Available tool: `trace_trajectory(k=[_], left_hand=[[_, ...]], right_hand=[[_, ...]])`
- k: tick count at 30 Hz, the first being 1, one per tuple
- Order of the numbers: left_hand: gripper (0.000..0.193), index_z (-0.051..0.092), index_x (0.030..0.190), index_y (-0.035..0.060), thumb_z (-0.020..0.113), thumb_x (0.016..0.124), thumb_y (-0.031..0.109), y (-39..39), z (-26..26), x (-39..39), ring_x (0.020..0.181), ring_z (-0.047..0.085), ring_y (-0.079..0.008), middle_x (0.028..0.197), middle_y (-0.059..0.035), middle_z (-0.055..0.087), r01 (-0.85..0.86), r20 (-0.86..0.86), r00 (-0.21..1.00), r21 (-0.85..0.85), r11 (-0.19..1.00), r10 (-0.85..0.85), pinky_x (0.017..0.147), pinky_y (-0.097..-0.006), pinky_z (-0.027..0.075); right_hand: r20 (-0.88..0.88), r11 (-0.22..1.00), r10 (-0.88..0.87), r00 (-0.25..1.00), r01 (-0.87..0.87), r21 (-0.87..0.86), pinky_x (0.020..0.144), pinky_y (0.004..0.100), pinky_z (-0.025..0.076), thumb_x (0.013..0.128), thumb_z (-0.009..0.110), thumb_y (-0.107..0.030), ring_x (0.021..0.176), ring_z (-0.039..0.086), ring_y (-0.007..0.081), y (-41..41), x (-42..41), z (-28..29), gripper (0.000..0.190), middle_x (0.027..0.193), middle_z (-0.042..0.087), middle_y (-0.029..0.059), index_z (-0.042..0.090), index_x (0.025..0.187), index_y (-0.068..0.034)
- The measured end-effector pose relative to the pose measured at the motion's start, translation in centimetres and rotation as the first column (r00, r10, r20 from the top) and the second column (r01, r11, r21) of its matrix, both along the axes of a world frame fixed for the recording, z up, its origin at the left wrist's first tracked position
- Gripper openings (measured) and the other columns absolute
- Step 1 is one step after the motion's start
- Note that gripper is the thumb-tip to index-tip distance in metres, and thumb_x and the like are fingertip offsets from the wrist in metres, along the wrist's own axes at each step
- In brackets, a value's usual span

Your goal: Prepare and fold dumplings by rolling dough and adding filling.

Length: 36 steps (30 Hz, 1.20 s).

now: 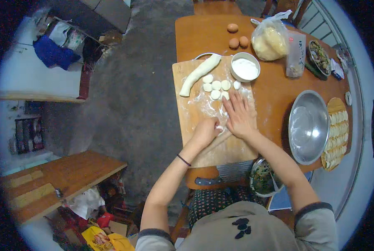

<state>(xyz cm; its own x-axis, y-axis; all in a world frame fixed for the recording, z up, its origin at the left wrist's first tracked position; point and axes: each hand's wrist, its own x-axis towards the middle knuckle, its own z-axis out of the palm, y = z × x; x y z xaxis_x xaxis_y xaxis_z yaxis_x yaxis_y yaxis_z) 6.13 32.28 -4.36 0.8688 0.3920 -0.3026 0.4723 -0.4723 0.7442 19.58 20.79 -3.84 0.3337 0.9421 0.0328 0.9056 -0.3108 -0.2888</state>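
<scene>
A wooden cutting board (187, 116), dusted with flour, lies before me. My left hand (206, 129) is curled at its lower middle, with a small white piece of dough (219, 128) at its fingertips. My right hand (239, 117) lies palm down with fingers spread, its fingertips by a flattened dough round (225, 95); what is under the palm is hidden. A wooden rolling pin (216, 142) lies below both hands. Several dough rounds (216, 85) and a thick dough rope (199, 74) are near the board's far side. A bowl of white flour (245, 68) stands at its far right corner.
A cleaver (234, 175) lies at the near table edge, beside a bowl of chopped green filling (264, 178). To the right stand a large steel basin (309, 128) and a woven tray (335, 106) of dumplings. Three eggs (233, 28) and a bag of yellowish dough (270, 42) lie beyond.
</scene>
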Motion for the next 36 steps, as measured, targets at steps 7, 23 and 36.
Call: trace_trajectory(k=[7,23,36], left_hand=[[0.015,0.061,0.080,-0.0017,0.068,0.070,0.008,0.4,-0.6,-1.9,0.078,0.059,-0.0379,0.080,-0.0214,0.059,-0.101,0.051,0.994,-0.001,0.995,0.100,0.068,-0.0450,0.046],[0.013,0.059,0.077,-0.0015,0.066,0.074,0.010,1.6,-0.3,-0.7,0.073,0.059,-0.0342,0.079,-0.0190,0.060,0.012,0.012,1.000,0.179,0.984,-0.015,0.065,-0.0411,0.045],[0.017,0.063,0.085,0.0015,0.065,0.076,0.016,3.5,-0.5,-3.4,0.072,0.061,-0.0338,0.075,-0.0160,0.062,-0.107,-0.017,0.994,0.046,0.993,0.108,0.066,-0.0399,0.048]], right_hand=[[0.020,0.995,-0.034,0.999,0.036,-0.091,0.108,0.0521,0.017,0.072,0.055,-0.015,0.136,0.020,0.0369,-2.2,-1.4,-0.1,0.069,0.144,0.027,0.0207,0.034,0.137,-0.005],[-0.057,0.986,-0.133,0.990,0.138,0.097,0.108,0.0520,0.018,0.072,0.051,-0.010,0.136,0.018,0.0382,2.1,-1.1,-0.9,0.070,0.146,0.020,0.0225,0.031,0.138,-0.002],[-0.043,0.984,-0.139,0.989,0.133,-0.121,0.111,0.0473,0.015,0.074,0.056,-0.013,0.136,0.018,0.0372,0.4,-3.5,-0.3,0.070,0.145,0.022,0.0226,0.030,0.137,0.001]])
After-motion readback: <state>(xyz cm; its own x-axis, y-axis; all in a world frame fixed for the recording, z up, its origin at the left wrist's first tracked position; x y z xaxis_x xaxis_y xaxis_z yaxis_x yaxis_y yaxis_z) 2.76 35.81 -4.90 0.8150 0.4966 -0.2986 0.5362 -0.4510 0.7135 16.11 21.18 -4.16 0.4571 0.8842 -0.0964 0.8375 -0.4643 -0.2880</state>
